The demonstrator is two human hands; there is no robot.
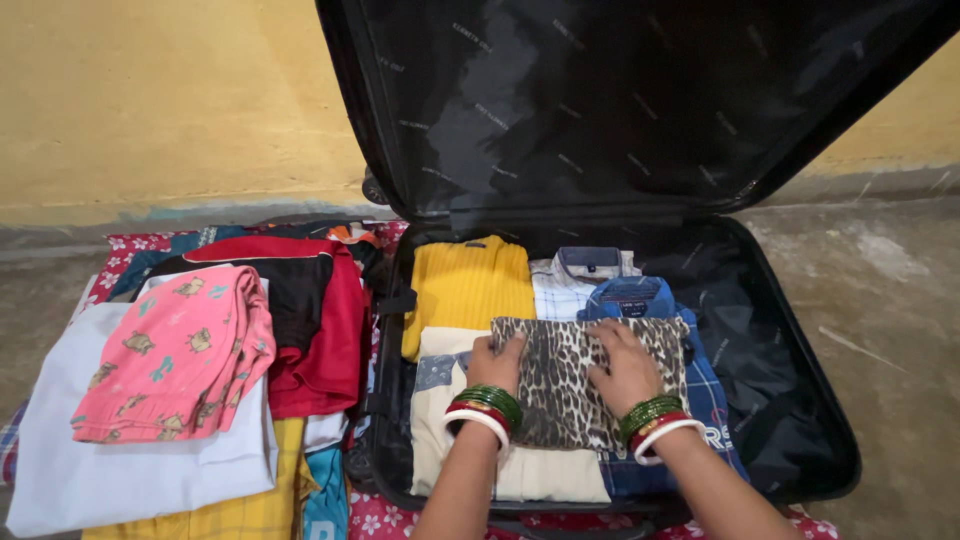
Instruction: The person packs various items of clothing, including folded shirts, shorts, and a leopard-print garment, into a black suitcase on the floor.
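Observation:
An open black suitcase (800,400) lies on the floor with its lid up. Inside are a folded yellow top (468,285), a white checked shirt (560,290), a blue shirt (640,298) and a cream garment (440,420). A folded leopard-print cloth (560,385) lies on top of them. My left hand (497,364) presses flat on the cloth's left edge. My right hand (625,368) presses flat on its right part. Both wrists wear green, red and white bangles.
A pile of folded clothes sits left of the suitcase: a pink printed garment (180,360), a white one (130,470), a red and black one (310,320) and a yellow checked one (240,515). A yellow wall (170,100) stands behind. Grey floor (890,280) lies to the right.

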